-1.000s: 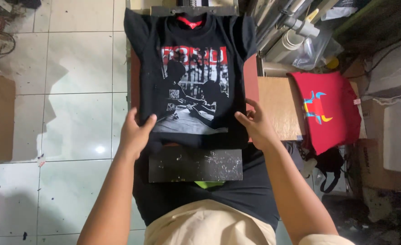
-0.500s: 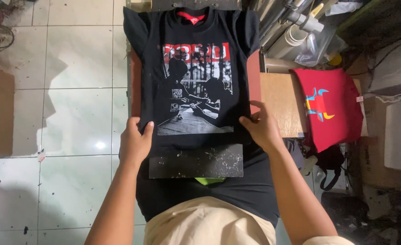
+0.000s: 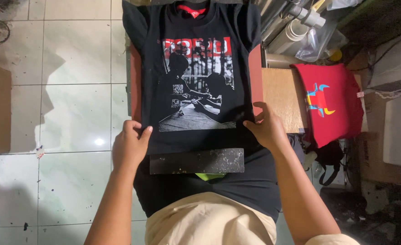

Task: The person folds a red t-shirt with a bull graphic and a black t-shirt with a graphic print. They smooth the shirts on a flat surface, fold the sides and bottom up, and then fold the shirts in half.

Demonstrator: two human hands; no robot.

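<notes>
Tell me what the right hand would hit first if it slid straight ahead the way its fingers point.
The right hand points up-left across the black T-shirt, so its fingers would likely reach the shirt's printed picture first.

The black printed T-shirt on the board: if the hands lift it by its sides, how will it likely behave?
The black T-shirt is probably floppy: its hem already drapes over the board's near edge. It likely sags between the left hand and right hand, which hold only its side edges. It looks light, being thin cloth lying flat.
</notes>
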